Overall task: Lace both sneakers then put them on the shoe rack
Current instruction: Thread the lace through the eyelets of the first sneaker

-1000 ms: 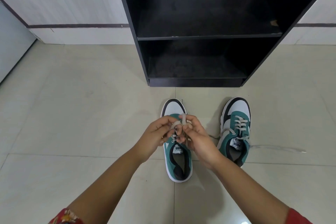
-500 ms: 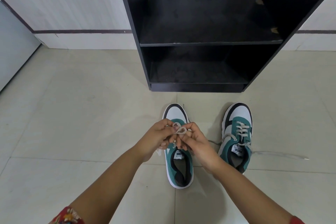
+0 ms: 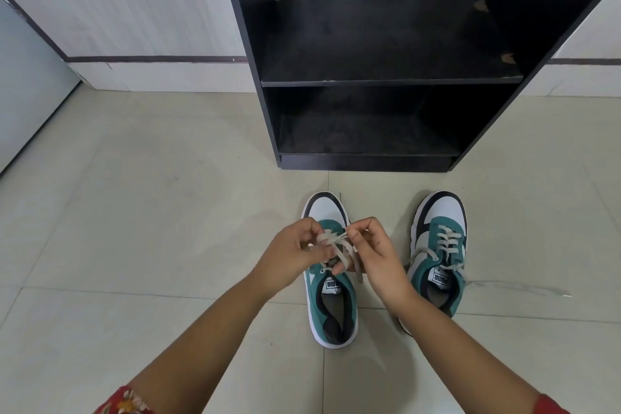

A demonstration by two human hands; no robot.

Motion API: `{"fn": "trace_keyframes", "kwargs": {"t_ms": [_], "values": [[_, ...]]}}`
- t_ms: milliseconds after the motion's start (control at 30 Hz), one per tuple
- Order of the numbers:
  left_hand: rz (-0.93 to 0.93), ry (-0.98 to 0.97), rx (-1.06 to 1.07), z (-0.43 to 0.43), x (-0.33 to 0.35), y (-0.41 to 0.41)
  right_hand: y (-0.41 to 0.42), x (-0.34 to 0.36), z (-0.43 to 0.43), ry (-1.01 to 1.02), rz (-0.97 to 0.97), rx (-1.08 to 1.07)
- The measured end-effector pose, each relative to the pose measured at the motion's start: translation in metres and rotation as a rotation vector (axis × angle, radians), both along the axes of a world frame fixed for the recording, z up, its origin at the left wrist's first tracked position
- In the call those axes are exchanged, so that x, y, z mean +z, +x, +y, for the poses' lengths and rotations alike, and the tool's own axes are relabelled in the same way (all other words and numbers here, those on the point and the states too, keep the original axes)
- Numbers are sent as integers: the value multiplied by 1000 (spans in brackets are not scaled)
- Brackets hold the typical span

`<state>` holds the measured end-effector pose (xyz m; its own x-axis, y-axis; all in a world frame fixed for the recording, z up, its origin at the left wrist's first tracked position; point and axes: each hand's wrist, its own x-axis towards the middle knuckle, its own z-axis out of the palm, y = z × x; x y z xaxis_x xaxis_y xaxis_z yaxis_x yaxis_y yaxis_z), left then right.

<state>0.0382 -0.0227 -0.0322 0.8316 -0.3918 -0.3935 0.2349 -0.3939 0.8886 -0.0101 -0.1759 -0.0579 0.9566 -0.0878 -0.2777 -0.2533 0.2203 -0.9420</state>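
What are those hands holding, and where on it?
Both the left hand and right hand pinch the grey lace of the left sneaker, at its loose ends above the tongue.

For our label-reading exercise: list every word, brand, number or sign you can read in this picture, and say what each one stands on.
"PUMA", seen upside down, on the white tongue label of the left sneaker.
"PUMA", also upside down, on the white tongue label of the right sneaker.
The shoe rack, floor and wall carry no readable text.
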Motion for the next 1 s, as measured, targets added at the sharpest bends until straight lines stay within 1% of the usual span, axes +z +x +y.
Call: {"fn": "trace_keyframes", "kwargs": {"t_ms": [67,100,133,200,267,333,367,400,433,467,500,567,600,633,700,733,767,800,833,867,900,1000], "values": [[-315,240,-52,1,-6,-3,2,2,2,-5,56,-17],[-482,327,-65,3,-8,-5,3,2,2,17,108,-26],[-631,358,-98,5,-11,-5,5,2,2,46,164,-21],[-869,323,-217,8,-15,-4,10,-2,0,95,254,22],[-1054,313,-356,12,-18,-1,15,-7,-5,137,309,86],[-1228,372,-476,15,-19,2,17,-8,-6,148,330,134],[-1282,402,-515,17,-20,4,17,-7,-6,165,331,152],[-1279,419,-530,17,-18,5,18,-7,-6,178,327,159],[-1195,428,-501,15,-16,4,18,-5,-6,183,320,148],[-1033,418,-410,11,-13,1,19,-4,-6,174,304,124],[-730,360,-261,7,-7,-1,20,-1,-6,171,290,96],[7,69,83,0,3,-1,18,6,-8,89,223,85],[274,-55,181,-1,4,-1,14,11,-10,-35,151,122],[412,-125,228,0,1,0,9,15,-12,-233,53,179],[486,-162,272,4,-1,-2,-6,15,-19,-816,-129,307],[488,-169,301,4,-3,-4,-12,14,-20,-977,-145,351],[479,-174,333,4,-6,-5,-16,13,-19,-967,-84,391],[470,-176,355,4,-7,-7,-19,12,-14,-822,-4,411],[452,-173,362,3,-8,-9,-20,11,-8,-622,61,399],[435,-170,364,2,-7,-10,-21,8,-4,-458,85,358],[429,-169,372,0,-6,-11,-19,9,-1,-354,102,301],[489,-205,426,4,-7,-11,-16,8,-8,-172,198,111]]}}
